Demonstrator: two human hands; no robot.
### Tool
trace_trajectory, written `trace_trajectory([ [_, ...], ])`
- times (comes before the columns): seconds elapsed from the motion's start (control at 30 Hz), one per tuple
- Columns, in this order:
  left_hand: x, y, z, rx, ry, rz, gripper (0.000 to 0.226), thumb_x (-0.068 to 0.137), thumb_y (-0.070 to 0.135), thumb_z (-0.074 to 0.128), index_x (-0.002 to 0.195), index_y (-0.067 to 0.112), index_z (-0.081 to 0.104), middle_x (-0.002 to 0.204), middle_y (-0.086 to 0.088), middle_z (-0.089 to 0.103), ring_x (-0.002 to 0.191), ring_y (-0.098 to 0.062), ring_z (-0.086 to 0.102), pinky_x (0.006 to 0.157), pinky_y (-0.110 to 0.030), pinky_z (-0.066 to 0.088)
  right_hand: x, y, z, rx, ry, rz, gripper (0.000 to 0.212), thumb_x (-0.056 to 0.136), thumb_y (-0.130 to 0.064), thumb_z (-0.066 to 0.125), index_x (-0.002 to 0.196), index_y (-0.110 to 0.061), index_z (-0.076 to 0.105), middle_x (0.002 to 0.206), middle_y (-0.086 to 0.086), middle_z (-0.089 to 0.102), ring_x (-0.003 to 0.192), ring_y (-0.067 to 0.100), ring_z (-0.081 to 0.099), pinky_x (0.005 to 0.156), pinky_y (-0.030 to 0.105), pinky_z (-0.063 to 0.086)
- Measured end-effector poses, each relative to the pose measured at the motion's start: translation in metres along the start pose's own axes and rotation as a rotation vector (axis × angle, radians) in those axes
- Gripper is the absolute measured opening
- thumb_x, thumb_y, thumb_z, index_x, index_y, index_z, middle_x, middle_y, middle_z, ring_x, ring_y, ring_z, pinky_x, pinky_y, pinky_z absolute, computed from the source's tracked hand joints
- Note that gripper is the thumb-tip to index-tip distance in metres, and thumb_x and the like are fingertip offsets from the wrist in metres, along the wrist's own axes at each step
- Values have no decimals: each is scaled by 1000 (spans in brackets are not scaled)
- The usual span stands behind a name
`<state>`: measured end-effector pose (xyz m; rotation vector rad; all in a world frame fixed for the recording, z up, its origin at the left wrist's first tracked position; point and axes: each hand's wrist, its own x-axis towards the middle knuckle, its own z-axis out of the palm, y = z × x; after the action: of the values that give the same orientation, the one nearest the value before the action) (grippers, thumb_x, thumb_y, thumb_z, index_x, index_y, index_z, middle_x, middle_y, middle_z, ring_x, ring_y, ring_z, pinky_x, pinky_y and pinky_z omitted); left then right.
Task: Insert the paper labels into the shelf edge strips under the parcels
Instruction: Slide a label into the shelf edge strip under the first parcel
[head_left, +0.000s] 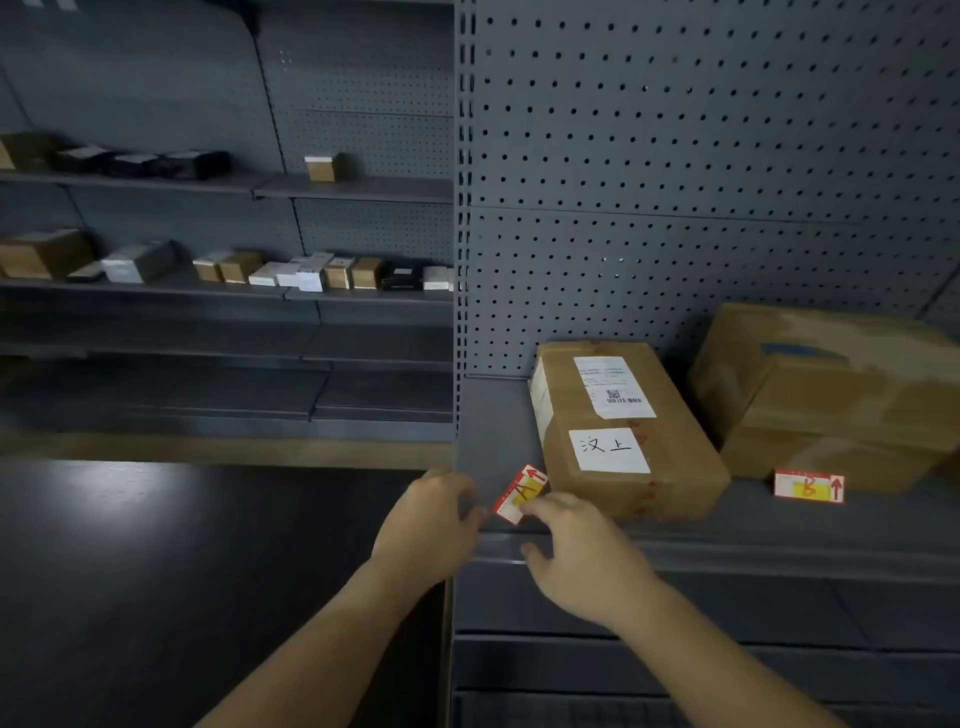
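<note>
Label A going to the strip, lower centre of frame.
My right hand (576, 551) has its fingers (537, 506) pinched on label A (521, 493), tilted above the edge strip (727, 553); left hand (434, 525) fingers curl loosely on the shelf (493, 426) corner, gripping nothing. I'd level the label, then slide it in under its parcel (623, 431). Count: two labels (B (809, 486) lies at right), two near parcels.
</note>
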<state>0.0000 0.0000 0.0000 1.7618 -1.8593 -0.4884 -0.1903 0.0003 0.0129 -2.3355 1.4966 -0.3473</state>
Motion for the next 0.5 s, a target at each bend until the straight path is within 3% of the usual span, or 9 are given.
trace_trajectory([
  [0.23,18,-2,10,-21,0,-51,11,87,29,66,98,27,64,100,10,55,81,-5,54,69,-18,44,19,-5,14,-18,-6,29,32,90,-30,59,122,-26,59,123,-6,58,107,15,56,88,29,52],
  [0.5,28,-15,20,-17,-4,-32,8,87,30,68,92,24,67,97,8,52,80,-4,52,66,-14,38,33,-11,29,-43,-15,-7,40,92,-25,54,132,-19,58,127,0,57,117,19,47,102,33,44],
])
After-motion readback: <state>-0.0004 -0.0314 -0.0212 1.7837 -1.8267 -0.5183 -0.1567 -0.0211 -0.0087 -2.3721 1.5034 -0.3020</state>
